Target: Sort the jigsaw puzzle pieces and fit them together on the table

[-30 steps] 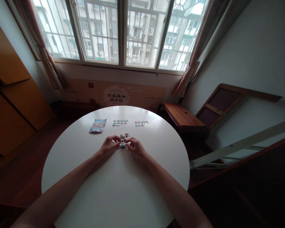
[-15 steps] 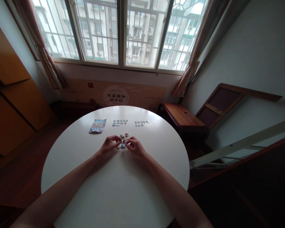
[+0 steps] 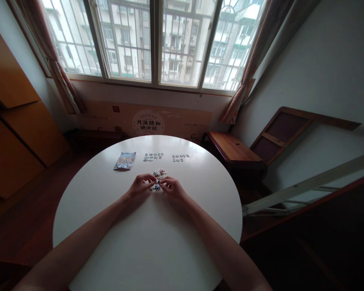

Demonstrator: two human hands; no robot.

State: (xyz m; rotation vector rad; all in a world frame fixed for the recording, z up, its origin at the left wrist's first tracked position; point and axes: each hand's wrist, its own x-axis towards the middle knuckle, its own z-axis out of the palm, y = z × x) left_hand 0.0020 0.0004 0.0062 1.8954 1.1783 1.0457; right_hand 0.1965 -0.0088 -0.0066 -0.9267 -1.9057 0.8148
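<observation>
A small pile of jigsaw pieces (image 3: 159,172) lies on the white round table (image 3: 151,242), partly hidden by my fingers. My left hand (image 3: 142,184) is at the pile's left side, thumb and fingers pinched together on a jigsaw piece. From the right, my right hand (image 3: 170,186) reaches in with its fingertips closed on a dark jigsaw piece (image 3: 158,182). The fingertips of both hands almost meet over the pile. Behind it, sorted pieces lie in short rows: one group (image 3: 153,157) straight ahead and a smaller group (image 3: 180,157) to its right.
A blue printed packet (image 3: 125,161) lies on the table at the back left. Beyond the table's right edge stands a low wooden bench (image 3: 233,146). A printed cardboard panel (image 3: 182,121) leans under the barred window (image 3: 182,44).
My right hand has shifted slightly left, bringing its fingertips closer to the left ones. My left hand, the rows of pieces and the packet stay in place.
</observation>
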